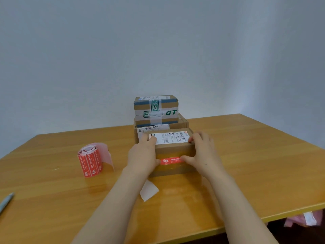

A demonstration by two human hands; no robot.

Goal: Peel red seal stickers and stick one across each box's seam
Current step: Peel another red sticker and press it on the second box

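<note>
On the table (246, 155), at the middle, stands the front box (174, 150), a closed brown carton; its contents are hidden. Just behind the front box, touching or nearly so, is a stack of closed boxes: a taped box (156, 106) with green-printed tape on top, a plain box (182, 123) under it, and another mostly hidden behind the front box, only its white label showing. What they hold cannot be seen.

The left hand (142, 155) grips the left end of the front box, fingers curled over its top edge and thumb on the near face. The right hand (202, 154) grips the right end the same way. The hands are apart, with the box between them.

Well left of the front box, a roll (90, 160) of red stickers stands on end, a loose tail of backing curling off it. A white label (169, 138) covers the top of the front box. A white scrap (149, 190) of backing lies just in front of the box, between the forearms.

The sticker (169, 161) lies flat and level on the near face of the front box, over glossy tape, with a thumb tip at each end. Far left of the box, at the table edge, lies a pen (6, 201).
</note>
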